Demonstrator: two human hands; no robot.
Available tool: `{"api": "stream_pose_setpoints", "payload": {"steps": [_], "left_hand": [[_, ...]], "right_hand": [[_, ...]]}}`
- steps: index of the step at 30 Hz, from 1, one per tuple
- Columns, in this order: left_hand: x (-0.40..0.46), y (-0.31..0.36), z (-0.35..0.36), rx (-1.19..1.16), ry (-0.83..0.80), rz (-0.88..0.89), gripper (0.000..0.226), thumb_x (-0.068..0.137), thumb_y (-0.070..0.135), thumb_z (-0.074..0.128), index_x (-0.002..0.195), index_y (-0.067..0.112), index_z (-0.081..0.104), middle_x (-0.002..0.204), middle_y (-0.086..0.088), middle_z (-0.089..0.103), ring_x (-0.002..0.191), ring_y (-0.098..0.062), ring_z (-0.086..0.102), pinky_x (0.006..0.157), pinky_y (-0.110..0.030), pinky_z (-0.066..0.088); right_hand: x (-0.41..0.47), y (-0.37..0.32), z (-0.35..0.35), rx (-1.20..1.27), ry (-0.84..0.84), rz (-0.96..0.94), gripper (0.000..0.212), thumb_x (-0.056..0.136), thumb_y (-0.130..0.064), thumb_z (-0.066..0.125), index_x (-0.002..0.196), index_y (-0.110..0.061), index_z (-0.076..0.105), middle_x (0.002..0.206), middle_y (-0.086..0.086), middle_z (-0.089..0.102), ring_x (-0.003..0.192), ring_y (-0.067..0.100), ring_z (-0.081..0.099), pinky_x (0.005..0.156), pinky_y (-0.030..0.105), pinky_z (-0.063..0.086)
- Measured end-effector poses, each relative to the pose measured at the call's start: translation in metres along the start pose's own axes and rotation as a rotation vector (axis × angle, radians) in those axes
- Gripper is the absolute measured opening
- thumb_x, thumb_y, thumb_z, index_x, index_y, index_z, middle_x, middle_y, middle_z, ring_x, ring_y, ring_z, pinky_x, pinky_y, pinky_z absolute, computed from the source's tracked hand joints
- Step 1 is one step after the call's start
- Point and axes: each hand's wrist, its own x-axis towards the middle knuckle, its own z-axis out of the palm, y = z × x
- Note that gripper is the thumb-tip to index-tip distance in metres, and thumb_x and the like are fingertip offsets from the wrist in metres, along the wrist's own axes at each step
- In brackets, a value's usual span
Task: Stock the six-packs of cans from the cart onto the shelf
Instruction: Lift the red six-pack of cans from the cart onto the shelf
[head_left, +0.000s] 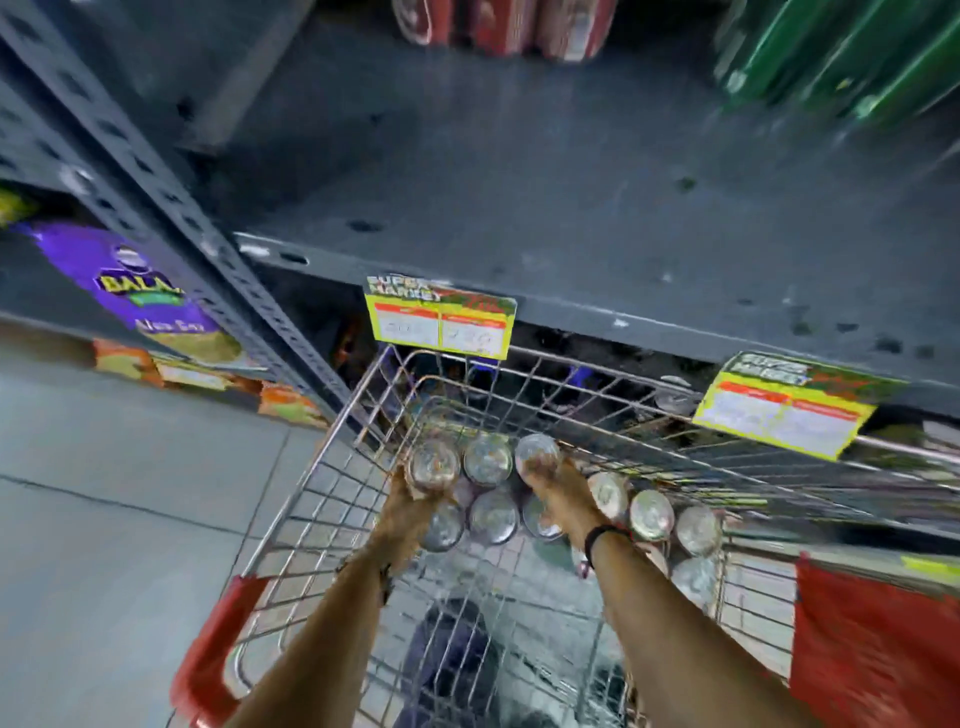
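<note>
A six-pack of silver-topped cans is inside the wire cart, near its front. My left hand grips its left side and my right hand grips its right side. A second six-pack lies to the right in the cart, partly hidden by my right wrist. Above the cart, the grey metal shelf has a wide bare surface.
Red can packs stand at the shelf's back and green packs at its right. Two yellow price tags hang on the shelf edge. A perforated upright and purple snack bags stand on the left.
</note>
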Motion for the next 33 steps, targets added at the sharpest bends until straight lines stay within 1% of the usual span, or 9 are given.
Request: {"api": "stream_pose_setpoints", "payload": {"steps": [2,6,13,17,20,25,27,30,33], "left_hand": [[0.002,-0.002,-0.001,-0.101,-0.094,-0.067,0.077,0.083,0.01,0.056,0.14,0.028,0.007,0.128,-0.007,0.051,0.1,-0.021,0.054,0.103,-0.053,0.029],[-0.001,0.003,0.003,-0.184,-0.065,-0.059,0.058,0.084,0.006,0.052,0.134,0.019,0.026,0.135,-0.017,0.044,0.119,-0.031,0.044,0.107,-0.059,0.028],[-0.042,0.028,0.0,-0.243,-0.012,-0.06,0.05,0.084,0.006,0.051,0.131,0.015,0.034,0.133,-0.022,0.047,0.12,-0.037,0.046,0.101,-0.055,0.038],[-0.09,0.058,-0.005,-0.245,0.001,0.034,0.043,0.085,0.006,0.051,0.127,0.009,0.04,0.119,-0.017,0.056,0.106,-0.034,0.055,0.092,-0.049,0.048],[-0.13,0.083,-0.008,-0.172,0.006,0.172,0.038,0.087,0.008,0.049,0.124,0.0,0.043,0.095,-0.013,0.059,0.076,-0.023,0.056,0.068,-0.033,0.051],[-0.182,0.129,-0.024,-0.154,0.031,0.279,0.025,0.083,0.015,0.059,0.104,0.002,0.054,0.069,-0.01,0.063,0.056,-0.018,0.061,0.061,-0.032,0.051],[-0.197,0.151,-0.03,-0.103,0.088,0.367,0.034,0.082,0.015,0.06,0.11,-0.002,0.051,0.07,-0.008,0.056,0.059,-0.019,0.057,0.064,-0.032,0.049],[-0.217,0.188,-0.037,-0.026,0.141,0.505,0.009,0.083,0.02,0.058,0.082,0.012,0.056,0.056,0.003,0.062,0.046,-0.009,0.059,0.04,-0.02,0.049],[-0.229,0.23,-0.044,0.106,0.151,0.541,0.02,0.083,0.04,0.054,0.073,0.022,0.053,0.074,0.002,0.06,0.064,-0.018,0.059,0.045,-0.033,0.051]], "right_hand": [[0.006,-0.005,-0.004,-0.046,-0.077,0.048,0.061,0.085,-0.036,0.057,0.13,-0.005,0.031,0.132,0.015,0.047,0.119,0.032,0.048,0.091,0.037,0.045],[0.005,-0.01,-0.003,-0.077,-0.053,0.063,0.066,0.086,-0.036,0.056,0.136,-0.007,0.023,0.14,0.017,0.042,0.121,0.033,0.047,0.092,0.038,0.042],[-0.042,-0.02,-0.018,-0.22,0.098,-0.217,0.054,0.087,-0.042,0.051,0.124,-0.005,0.038,0.077,-0.001,0.057,0.061,0.004,0.05,0.053,0.024,0.045],[-0.092,-0.037,-0.041,-0.198,0.161,-0.345,0.034,0.086,-0.04,0.052,0.107,-0.013,0.046,0.078,-0.003,0.056,0.07,0.014,0.056,0.057,0.026,0.041],[-0.136,-0.059,-0.058,-0.228,0.226,-0.417,0.036,0.086,-0.04,0.052,0.104,-0.009,0.046,0.072,-0.004,0.053,0.075,0.023,0.054,0.054,0.027,0.037],[-0.203,-0.1,-0.085,-0.232,0.37,-0.577,0.048,0.084,-0.039,0.056,0.118,-0.009,0.04,0.106,0.016,0.065,0.102,0.035,0.06,0.081,0.038,0.046],[-0.224,-0.12,-0.094,-0.262,0.418,-0.623,0.049,0.084,-0.041,0.055,0.119,-0.01,0.039,0.11,0.017,0.065,0.106,0.035,0.058,0.081,0.038,0.045],[-0.247,-0.156,-0.108,-0.28,0.463,-0.666,0.047,0.085,-0.043,0.051,0.119,-0.012,0.04,0.113,0.018,0.062,0.107,0.037,0.056,0.075,0.037,0.04],[-0.252,-0.199,-0.119,-0.24,0.472,-0.715,0.043,0.085,-0.044,0.049,0.115,-0.014,0.045,0.111,0.016,0.062,0.102,0.036,0.056,0.075,0.038,0.042]]}}
